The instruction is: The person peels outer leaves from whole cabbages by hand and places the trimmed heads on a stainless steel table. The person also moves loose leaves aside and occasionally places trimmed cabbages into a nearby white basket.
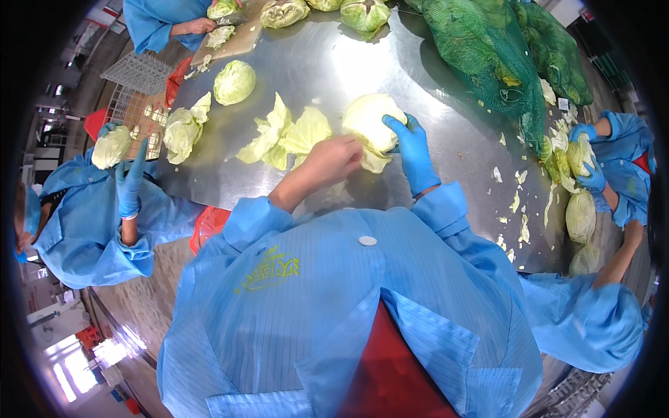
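Note:
A pale cabbage head (pixel 372 117) is held above the steel table (pixel 454 151) in front of me. My right hand (pixel 413 149), in a blue glove, grips its right side. My bare left hand (pixel 334 159) has its fingers curled at the lower left of the head, by a leaf (pixel 375 162) that hangs down; the fingertips are partly hidden. Loose cabbage leaves (pixel 306 130) lie on the table to the left of my hands. Farther left are a whole cabbage (pixel 234 82) and another with loosened outer leaves (pixel 183 135).
Green mesh sacks of cabbages (pixel 481 57) lie at the back right. Leaf scraps (pixel 524 229) are scattered at the right. Co-workers handle cabbages at both sides; one at the back left holds a knife (pixel 232 19) over a cutting board (pixel 240 42). A wire crate (pixel 137 112) stands left.

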